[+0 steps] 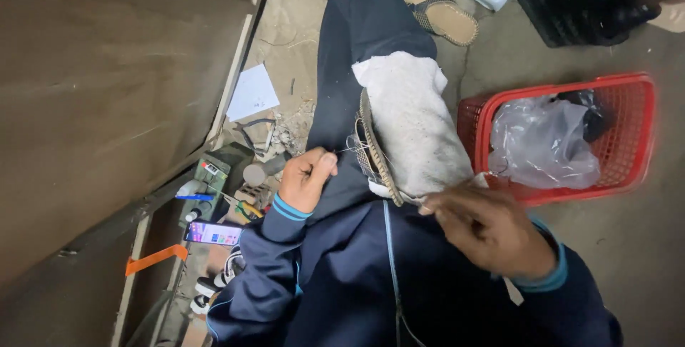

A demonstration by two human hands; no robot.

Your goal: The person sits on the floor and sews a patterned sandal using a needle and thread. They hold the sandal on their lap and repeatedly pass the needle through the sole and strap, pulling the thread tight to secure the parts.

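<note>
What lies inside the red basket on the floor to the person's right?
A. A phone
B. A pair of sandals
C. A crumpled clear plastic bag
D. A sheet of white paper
C: the red basket holds a crumpled clear plastic bag, with something dark behind it.

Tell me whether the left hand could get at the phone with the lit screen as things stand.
Probably yes. The left hand sits just above and to the right of the phone, with only small tools between them. But its fingers are pinched on thread by the shoe sole, so it would have to let go first.
</note>
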